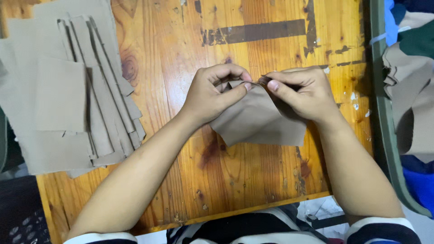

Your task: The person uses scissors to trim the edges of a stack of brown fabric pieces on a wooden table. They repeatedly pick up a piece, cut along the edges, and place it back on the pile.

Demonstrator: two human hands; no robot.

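Note:
Both hands hold one piece of tan fabric (pixel 257 122) over the middle of a worn wooden table (pixel 181 45). My left hand (pixel 212 92) pinches the piece's top edge between thumb and fingers. My right hand (pixel 300 92) grips the same top edge just to the right, thumb pressed against it. The fingertips of the two hands nearly touch. The lower part of the fabric hangs down and rests on the tabletop.
A spread stack of tan fabric pieces (pixel 63 90) lies at the table's left. Past a green rail (pixel 384 113) on the right are more tan, green and blue cloths (pixel 413 90). Dark painted strips mark the far tabletop.

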